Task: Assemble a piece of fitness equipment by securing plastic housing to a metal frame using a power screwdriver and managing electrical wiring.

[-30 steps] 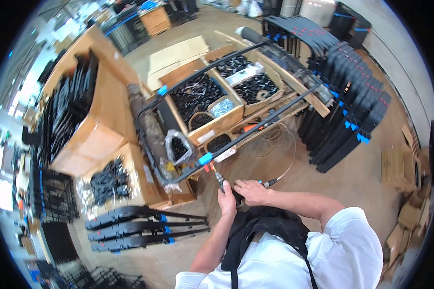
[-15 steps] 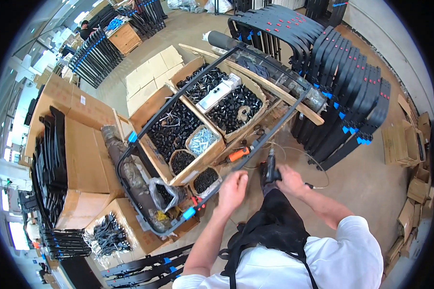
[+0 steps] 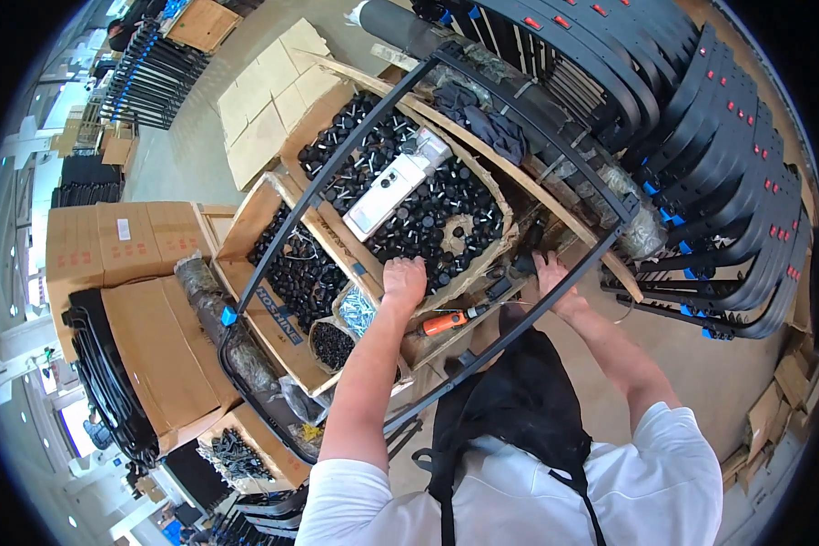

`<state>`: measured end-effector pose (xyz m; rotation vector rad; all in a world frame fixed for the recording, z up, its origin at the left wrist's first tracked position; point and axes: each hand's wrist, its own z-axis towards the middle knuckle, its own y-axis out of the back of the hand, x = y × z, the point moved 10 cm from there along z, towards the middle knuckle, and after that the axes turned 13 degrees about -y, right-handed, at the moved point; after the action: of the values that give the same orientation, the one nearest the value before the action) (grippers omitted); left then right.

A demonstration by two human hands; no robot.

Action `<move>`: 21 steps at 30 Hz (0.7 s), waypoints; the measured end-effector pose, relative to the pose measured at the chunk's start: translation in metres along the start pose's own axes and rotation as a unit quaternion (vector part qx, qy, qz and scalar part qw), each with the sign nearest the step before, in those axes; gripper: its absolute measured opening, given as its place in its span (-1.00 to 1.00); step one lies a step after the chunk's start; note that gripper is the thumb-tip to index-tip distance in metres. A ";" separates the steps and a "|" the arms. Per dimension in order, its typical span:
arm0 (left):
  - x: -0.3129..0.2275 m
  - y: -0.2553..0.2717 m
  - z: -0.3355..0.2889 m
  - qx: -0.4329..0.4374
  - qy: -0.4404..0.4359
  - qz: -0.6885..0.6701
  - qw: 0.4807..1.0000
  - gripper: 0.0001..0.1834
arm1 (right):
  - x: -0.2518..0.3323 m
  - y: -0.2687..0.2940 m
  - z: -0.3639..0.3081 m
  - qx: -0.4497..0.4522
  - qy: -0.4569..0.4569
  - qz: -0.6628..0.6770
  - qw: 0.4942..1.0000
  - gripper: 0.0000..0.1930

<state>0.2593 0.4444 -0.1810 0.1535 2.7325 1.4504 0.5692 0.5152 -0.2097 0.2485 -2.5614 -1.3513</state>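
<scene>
My left hand [image 3: 404, 280] is at the near edge of a box of black round-headed knobs [image 3: 441, 214] with metal studs. Its fingers are curled down close together at the knobs; what lies under the tips is hidden. My right hand [image 3: 557, 280] has its fingers around a black power screwdriver [image 3: 526, 262] beside the wooden bench edge, partly covering it. A black rectangular tube frame [image 3: 510, 350] lies tilted across the boxes, its near bar passing between me and the bench. An orange-handled tool [image 3: 444, 322] lies on the wood between my hands.
A white box-shaped device [image 3: 387, 196] rests on the knobs. Smaller containers hold blue-silver screws [image 3: 356, 311] and dark screws [image 3: 331, 346]. Wrapped rolls [image 3: 642, 227] lie behind. Curved black frames [image 3: 737, 209] stand in rows at right; large cartons [image 3: 168, 337] stand left.
My left hand has moved forward from beside the frame's near bar to the knob box. My right hand has carried the screwdriver forward to the bench. The view has shifted closer over the boxes.
</scene>
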 end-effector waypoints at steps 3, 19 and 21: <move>0.014 0.007 0.003 -0.027 -0.028 -0.031 0.999 -0.83 | 0.011 0.049 -0.045 -0.087 0.082 -0.019 0.993 -0.17; 0.028 0.081 0.014 -0.113 0.019 -0.766 0.632 -0.67 | 0.230 0.042 0.092 -0.034 0.231 -0.129 0.964 -0.77; 0.019 0.118 0.028 -0.112 0.013 -0.782 0.613 -0.63 | 0.223 0.026 0.090 -0.001 0.246 -0.153 0.957 -0.76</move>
<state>0.2509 0.5355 -0.0990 -1.7114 1.3502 0.9464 0.3288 0.5436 -0.2088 0.8910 -2.1584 -1.1920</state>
